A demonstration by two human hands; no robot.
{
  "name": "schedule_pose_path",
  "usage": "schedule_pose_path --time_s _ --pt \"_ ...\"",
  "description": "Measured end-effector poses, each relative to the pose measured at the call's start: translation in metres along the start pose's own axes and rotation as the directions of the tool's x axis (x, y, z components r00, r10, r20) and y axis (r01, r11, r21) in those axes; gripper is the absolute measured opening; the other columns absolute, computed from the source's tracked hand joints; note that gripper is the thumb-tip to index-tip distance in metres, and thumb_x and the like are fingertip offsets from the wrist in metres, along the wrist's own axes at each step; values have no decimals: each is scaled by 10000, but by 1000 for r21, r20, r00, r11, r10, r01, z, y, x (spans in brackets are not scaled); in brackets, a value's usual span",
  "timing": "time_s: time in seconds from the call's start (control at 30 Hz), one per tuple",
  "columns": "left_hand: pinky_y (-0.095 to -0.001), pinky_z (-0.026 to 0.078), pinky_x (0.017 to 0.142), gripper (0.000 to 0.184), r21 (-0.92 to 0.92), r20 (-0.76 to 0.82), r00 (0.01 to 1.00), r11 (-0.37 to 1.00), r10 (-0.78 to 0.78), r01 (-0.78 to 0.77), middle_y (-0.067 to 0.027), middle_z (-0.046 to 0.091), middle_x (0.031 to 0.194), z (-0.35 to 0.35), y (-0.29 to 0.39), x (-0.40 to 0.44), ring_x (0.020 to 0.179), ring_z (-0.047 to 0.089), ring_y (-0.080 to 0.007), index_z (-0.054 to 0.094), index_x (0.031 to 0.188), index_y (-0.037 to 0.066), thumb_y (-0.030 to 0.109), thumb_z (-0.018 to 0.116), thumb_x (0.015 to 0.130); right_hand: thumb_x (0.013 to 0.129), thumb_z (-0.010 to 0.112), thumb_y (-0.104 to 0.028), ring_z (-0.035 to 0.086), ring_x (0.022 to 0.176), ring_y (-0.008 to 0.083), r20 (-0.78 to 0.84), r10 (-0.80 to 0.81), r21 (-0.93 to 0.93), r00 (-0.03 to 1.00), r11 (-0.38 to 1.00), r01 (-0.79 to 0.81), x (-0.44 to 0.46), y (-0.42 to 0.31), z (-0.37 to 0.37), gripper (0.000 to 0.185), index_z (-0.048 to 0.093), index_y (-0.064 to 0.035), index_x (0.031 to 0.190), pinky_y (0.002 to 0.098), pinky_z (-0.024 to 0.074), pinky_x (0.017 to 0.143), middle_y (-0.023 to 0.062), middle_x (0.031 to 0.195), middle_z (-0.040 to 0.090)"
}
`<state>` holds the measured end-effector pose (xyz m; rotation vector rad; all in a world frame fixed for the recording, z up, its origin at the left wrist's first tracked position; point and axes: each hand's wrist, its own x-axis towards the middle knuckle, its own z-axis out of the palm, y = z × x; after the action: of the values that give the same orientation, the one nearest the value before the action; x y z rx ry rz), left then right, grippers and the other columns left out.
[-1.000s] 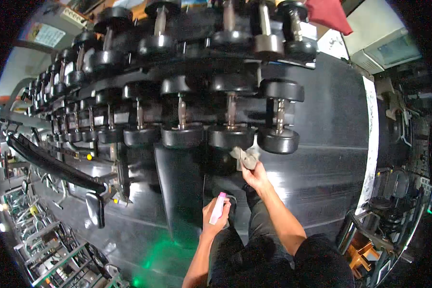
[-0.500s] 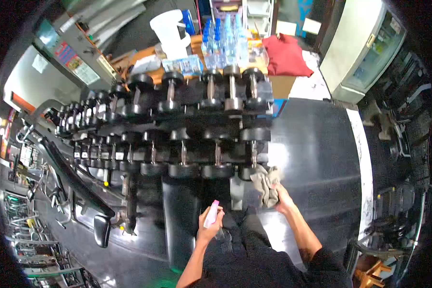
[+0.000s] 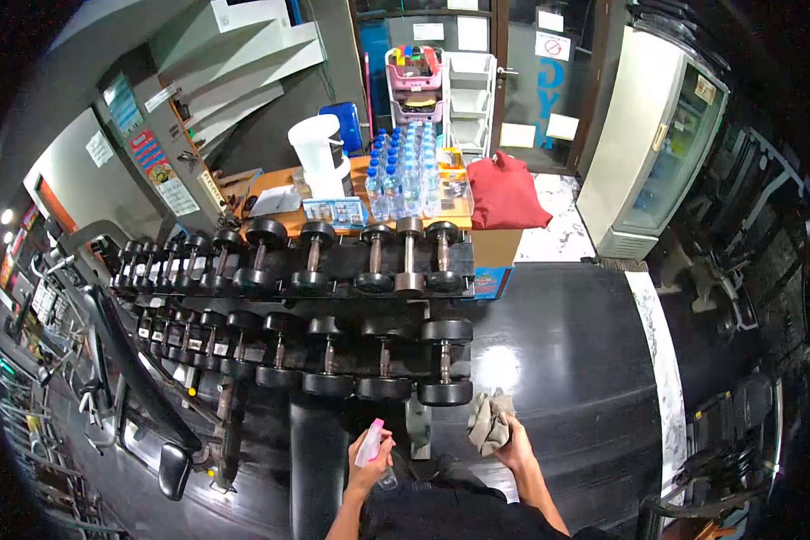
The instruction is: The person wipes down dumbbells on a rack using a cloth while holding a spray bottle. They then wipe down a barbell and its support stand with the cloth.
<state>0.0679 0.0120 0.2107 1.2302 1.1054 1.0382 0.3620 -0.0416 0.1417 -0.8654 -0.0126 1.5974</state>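
My left hand [image 3: 369, 461] is wrapped round a spray bottle [image 3: 370, 443] with a pink-and-white top, its clear lower part showing below the fingers. Bunched in my right hand [image 3: 517, 446] is a grey-beige cloth [image 3: 490, 421]. The cloth hangs just right of and below the nearest dumbbell [image 3: 445, 362] on the lower tier, apart from it. Both hands are low in front of my body, on the near side of the dumbbell rack [image 3: 279, 274]. Several black dumbbells with metal handles line its two tiers.
Behind the rack, a wooden desk [image 3: 359, 180] bears water bottles [image 3: 405, 175], a white bucket [image 3: 317, 144] and a red cloth item [image 3: 506, 193]. A black padded bench [image 3: 318, 468] stands below the rack, an inclined bench [image 3: 130, 369] at left. A glass-door fridge [image 3: 643, 148] is at right.
The view has tilted up, so rack and desk sit lower in it. The cloth has come away from the end dumbbell, toward my body. Both hands keep their holds.
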Motion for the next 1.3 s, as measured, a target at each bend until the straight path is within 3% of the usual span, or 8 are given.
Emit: schedule_pose_path --time_s 0.17,0.27,0.33,0.4,0.73,0.8,0.93,1.3 --pt "-241 477 503 118 -33 -50 998 999 24 -26 -87 640 823 -1 15 12 551 582 -94 610 1023 -20 21 624 913 889 597 -106 646 1025 246 -74 -26 -321 997 947 1 7 -32 7 467 464 -4 1325 362 543 875 124 1185 620" --pt "-241 477 502 113 -60 -73 997 998 -8 3 -90 636 822 -4 20 30 554 585 -97 609 1022 -22 23 619 918 854 630 -15 613 1058 217 -6 -167 -750 986 653 106 6 -63 24 512 442 -21 1331 354 511 915 114 1147 614" --pt "-241 477 503 109 -110 -54 999 994 -2 -4 -88 631 819 -6 17 49 555 585 -97 608 1023 -20 21 613 922 824 668 -20 568 1128 212 -61 -114 -796 992 605 20 10 -77 27 621 406 -12 1387 318 452 973 119 1231 575" --pt "-241 473 504 109 -96 -32 999 995 -4 1 -78 629 818 -9 19 68 554 583 -91 608 1026 -16 20 613 923 803 702 -36 553 1156 211 34 -271 -913 962 384 140 5 -93 55 721 362 -16 1438 314 438 986 124 1274 564" --pt "-239 478 510 122 -73 60 998 997 27 -22 -81 663 844 -31 28 175 557 583 -82 613 1039 -8 28 615 923 846 704 -95 576 1114 185 -37 -179 -674 983 731 107 91 -69 121 633 424 -34 1410 316 459 956 103 1229 601" --pt "-248 486 515 121 -65 111 994 998 3 4 -104 650 936 -40 28 197 574 590 -86 590 1032 -14 21 616 919 878 678 -118 576 1122 193 -49 -146 -474 988 874 106 104 -64 143 614 407 -26 1421 332 462 970 111 1260 582" --pt "-271 516 547 191 -214 166 986 977 24 12 -146 544 1161 -56 40 241 615 601 -101 523 1058 -7 -25 622 896 927 631 -167 575 1135 204 -120 -195 -371 973 918 139 134 -50 158 574 394 -9 1426 350 468 977 124 1285 565" --pt "-272 550 661 373 -197 281 958 980 64 -7 -86 524 1198 -32 48 320 744 606 -94 493 1207 32 -31 656 877 934 599 -163 598 1095 195 -115 -303 -359 946 900 245 215 -90 181 485 459 -13 1374 344 487 942 108 1223 606"
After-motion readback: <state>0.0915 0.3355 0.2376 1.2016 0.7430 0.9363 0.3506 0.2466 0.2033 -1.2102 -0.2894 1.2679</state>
